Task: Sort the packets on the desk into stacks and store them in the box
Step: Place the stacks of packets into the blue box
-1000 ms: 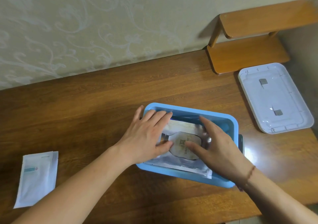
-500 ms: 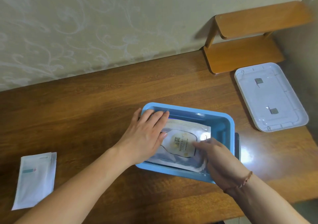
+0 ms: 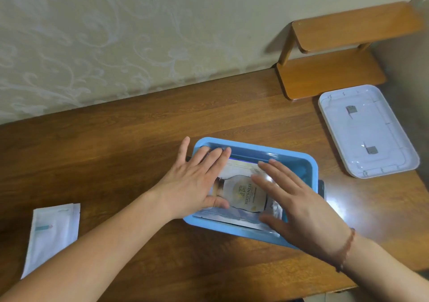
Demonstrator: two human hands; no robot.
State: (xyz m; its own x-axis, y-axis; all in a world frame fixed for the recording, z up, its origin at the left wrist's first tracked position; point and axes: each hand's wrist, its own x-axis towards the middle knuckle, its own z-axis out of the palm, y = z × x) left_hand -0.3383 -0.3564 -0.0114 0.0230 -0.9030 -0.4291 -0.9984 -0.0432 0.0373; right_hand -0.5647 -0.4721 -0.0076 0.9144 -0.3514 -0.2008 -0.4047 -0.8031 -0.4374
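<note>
Inside blue box (image 3: 299,162): silver packets (image 3: 246,192) (both hands flat on top)

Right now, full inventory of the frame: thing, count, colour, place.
box: 1, blue, middle of the desk, open on top.
silver packets: a stack, count unclear, silver with a pale label, lying flat inside the box.
white packet: 1, maybe more stacked, white with a small teal mark, on the desk at far left.
lid: 1, white, on the desk at right, apart from the box.
shelf: 1, light wood, two levels, on the desk's back right corner.
desk: 1, brown wood, against a patterned beige wall.
left hand: 1, fingers straight, flat on the left part of the silver packets.
right hand: 1, fingers spread, over the right part of the silver packets; bracelet on the wrist.
</note>
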